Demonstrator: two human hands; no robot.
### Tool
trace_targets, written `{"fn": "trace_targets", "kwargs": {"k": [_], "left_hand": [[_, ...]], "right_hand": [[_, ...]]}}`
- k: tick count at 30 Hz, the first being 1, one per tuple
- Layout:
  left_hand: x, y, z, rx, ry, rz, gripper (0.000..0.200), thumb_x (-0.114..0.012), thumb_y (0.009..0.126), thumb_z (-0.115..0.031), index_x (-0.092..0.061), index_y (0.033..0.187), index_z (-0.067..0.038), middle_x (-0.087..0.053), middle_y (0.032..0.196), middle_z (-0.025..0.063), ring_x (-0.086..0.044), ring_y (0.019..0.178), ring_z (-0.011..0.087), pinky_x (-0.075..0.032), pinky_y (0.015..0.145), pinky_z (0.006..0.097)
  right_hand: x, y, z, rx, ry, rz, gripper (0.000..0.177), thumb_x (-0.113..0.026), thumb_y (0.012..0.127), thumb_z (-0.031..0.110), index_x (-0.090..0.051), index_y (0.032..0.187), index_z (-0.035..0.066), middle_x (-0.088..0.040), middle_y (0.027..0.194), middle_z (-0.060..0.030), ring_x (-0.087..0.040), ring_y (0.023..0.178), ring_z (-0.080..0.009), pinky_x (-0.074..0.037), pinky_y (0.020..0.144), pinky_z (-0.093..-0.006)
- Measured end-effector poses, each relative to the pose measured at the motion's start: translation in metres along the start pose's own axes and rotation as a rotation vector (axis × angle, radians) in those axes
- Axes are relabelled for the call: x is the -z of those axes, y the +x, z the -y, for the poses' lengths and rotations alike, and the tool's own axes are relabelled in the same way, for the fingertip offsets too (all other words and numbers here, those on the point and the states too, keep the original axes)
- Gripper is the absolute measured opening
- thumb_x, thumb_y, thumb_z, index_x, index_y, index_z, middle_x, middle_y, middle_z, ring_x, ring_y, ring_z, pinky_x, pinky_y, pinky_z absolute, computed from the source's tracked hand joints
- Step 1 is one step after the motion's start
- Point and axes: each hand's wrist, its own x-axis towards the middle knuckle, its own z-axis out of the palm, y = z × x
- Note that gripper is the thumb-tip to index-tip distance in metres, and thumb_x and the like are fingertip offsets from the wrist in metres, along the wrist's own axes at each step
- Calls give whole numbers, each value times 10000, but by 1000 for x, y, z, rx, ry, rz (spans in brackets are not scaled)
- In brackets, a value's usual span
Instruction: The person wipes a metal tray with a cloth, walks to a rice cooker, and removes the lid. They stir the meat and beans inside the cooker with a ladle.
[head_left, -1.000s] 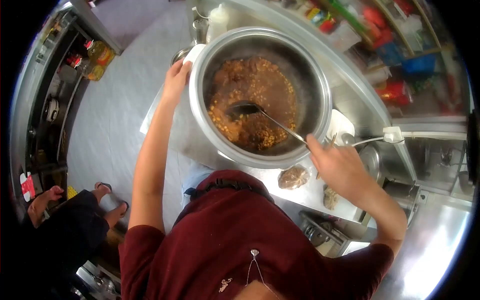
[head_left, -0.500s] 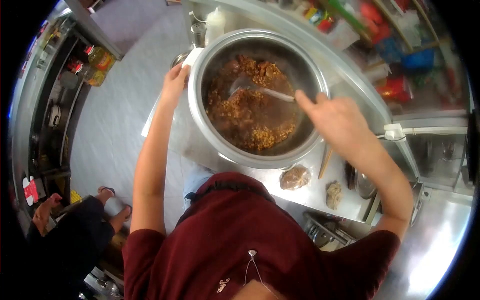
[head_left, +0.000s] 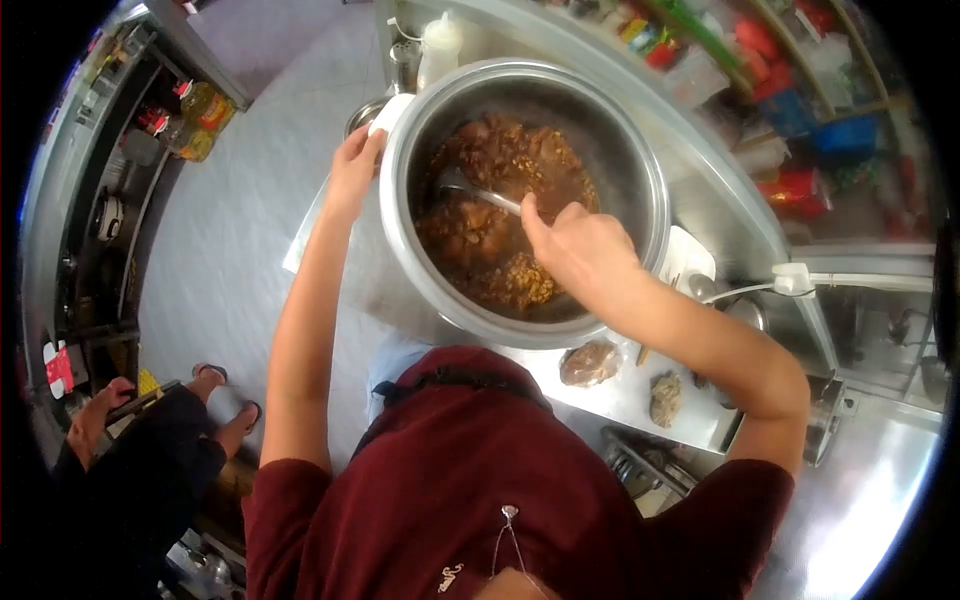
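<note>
A large metal pot (head_left: pixel 660 215) stands before me, holding a brown stew (head_left: pixel 520 165) with beans or kernels and chunks of meat. My left hand (head_left: pixel 355 165) is closed on the pot's white handle (head_left: pixel 391 114) at its left side. Over the pot's right half, my right hand (head_left: pixel 585 240) grips a metal ladle (head_left: pixel 490 197). The ladle's head is at the left of the stew, partly sunk in it. The grip end of the ladle is hidden by my right hand.
A clear bag of brown food (head_left: pixel 590 363) and a pale lump (head_left: pixel 665 398) lie on the metal counter (head_left: pixel 700 425). A white squeeze bottle (head_left: pixel 438 50) stands behind the pot. Shelves with packets are at upper right. At lower left another person (head_left: pixel 150 480) sits.
My right hand has moved left and slightly down over the pot, pushing the ladle's head leftward through the stew. My left hand stays on the handle.
</note>
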Motion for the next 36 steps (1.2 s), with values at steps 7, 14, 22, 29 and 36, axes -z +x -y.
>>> {"fn": "trace_targets", "kwargs": {"k": [7,14,22,29,36], "left_hand": [[0,3,-1,-14,21,-11,361,-513,881,-256,-522,1164,-32,-590,893,19,-529,774,95,-442,703,241],[0,3,3,-9,-9,-25,390,-534,870,-273,-519,1165,-20,-592,896,26,-526,786,95,-438,694,240],[2,7,8,14,-5,-28,427,-539,867,-300,-498,1189,-23,-584,963,42,-530,849,120,-437,752,257],[0,0,-1,6,-5,-10,434,-546,861,-318,-504,1187,-35,-586,980,53,-537,875,133,-437,772,273],[2,4,4,7,-23,-22,417,-533,868,-302,-508,1181,-27,-585,1002,62,-537,910,141,-436,797,282]], "right_hand": [[-43,-46,-36,15,265,-108,530,-514,757,24,-373,1268,34,-581,674,-113,-602,625,-238,-482,526,-319],[-22,-96,-75,-178,266,-121,460,-540,807,128,-450,1258,132,-551,585,-87,-582,568,-238,-464,534,-338],[-38,-80,-58,-86,310,-169,496,-547,782,108,-447,1265,150,-540,597,-85,-566,525,-219,-457,496,-323],[-54,-44,-45,-6,153,-230,639,-521,703,10,-395,1312,157,-507,633,-87,-526,445,-169,-427,402,-275],[-36,-55,-64,52,140,-219,660,-528,690,0,-398,1314,172,-464,605,-73,-486,419,-155,-402,371,-276]]}}
